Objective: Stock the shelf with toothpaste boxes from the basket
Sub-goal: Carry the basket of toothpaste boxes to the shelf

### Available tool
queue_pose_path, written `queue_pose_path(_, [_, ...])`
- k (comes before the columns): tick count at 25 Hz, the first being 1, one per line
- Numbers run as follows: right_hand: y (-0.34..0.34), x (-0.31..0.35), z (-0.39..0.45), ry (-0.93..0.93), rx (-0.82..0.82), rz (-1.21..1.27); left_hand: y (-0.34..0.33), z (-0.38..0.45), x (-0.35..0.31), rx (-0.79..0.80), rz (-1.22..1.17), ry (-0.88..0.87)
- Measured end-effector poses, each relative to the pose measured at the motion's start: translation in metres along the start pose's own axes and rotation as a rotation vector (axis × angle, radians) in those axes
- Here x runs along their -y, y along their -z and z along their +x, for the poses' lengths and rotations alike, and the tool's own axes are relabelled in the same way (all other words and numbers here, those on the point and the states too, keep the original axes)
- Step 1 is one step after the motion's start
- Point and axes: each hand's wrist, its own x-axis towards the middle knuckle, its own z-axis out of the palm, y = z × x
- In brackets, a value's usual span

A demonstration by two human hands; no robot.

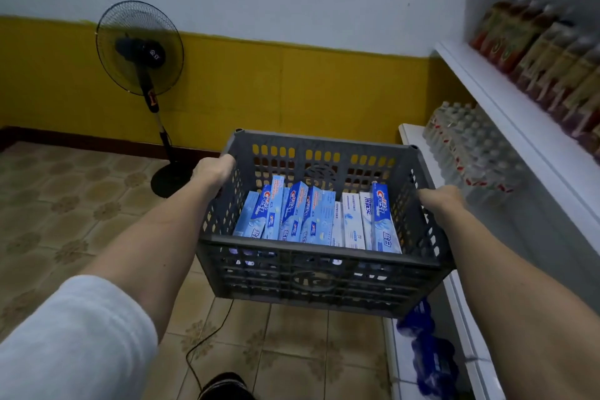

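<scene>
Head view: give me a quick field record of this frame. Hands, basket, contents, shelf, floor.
left hand: grips the basket's left rim
right hand: grips the basket's right rim
basket: grey perforated plastic crate, held off the floor
toothpaste boxes: blue and white, packed on edge in a row inside the basket
shelf: white, to the right; rows of bottles on two levels
fan: black standing fan by the yellow wall
floor: patterned tiles, a black cable lying across it

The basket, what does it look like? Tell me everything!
The basket is dark grey, looks like plastic, with holes all over its walls and a round badge on the front. It is held up above the tiled floor, roughly level. The left hand grips its left rim, the right hand its right side. Blue and white toothpaste boxes stand inside.
</scene>
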Motion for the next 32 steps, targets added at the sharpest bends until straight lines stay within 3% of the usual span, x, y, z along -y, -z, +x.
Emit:
queue_pose_path(7, [-0.073, 0.079, 0.084, -0.03, -0.041, 0.015, -0.052, 0.139, -0.055, 0.046, 0.002, 0.004])
queue_pose_path(15, [-0.165, 0.117, 0.155, -0.261, -0.124, 0.08, -0.12, 0.28, -0.134, 0.236, 0.193, -0.081])
queue_pose_path(23, [-0.202, 0.057, 0.228, -0.57, -0.207, 0.202, -0.296, 0.345, -0.202, 0.504, 0.409, -0.235])
queue_pose_path(32, [-0.248, -0.045, 0.249, -1.001, -0.353, 0.425, -0.512, 0.323, -0.228, 0.86, 0.757, -0.234])
